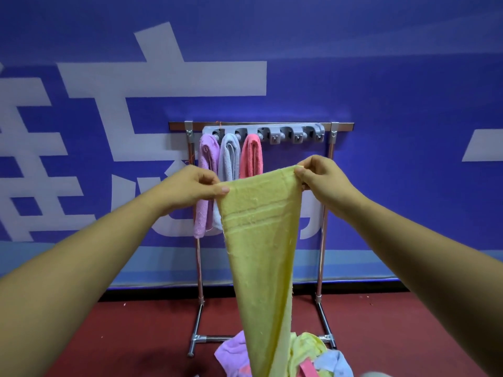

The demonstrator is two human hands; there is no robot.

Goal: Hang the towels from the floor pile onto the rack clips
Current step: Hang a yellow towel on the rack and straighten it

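A yellow towel (261,240) hangs stretched between my hands in front of the rack. My left hand (190,186) pinches its upper left corner and my right hand (318,175) pinches its upper right corner. Its lower end reaches down to the floor pile (313,357) of purple, yellow, pink and blue towels. Behind it, a grey clip strip (288,133) sits on the metal rack (324,227). A purple towel (205,180), a light grey towel (228,156) and a pink towel (251,156) hang from its left clips. The right clips hold nothing.
The rack stands against a blue wall banner (408,104) with large white characters. Its feet rest on dark red floor (122,336). A black strip runs along the base of the wall.
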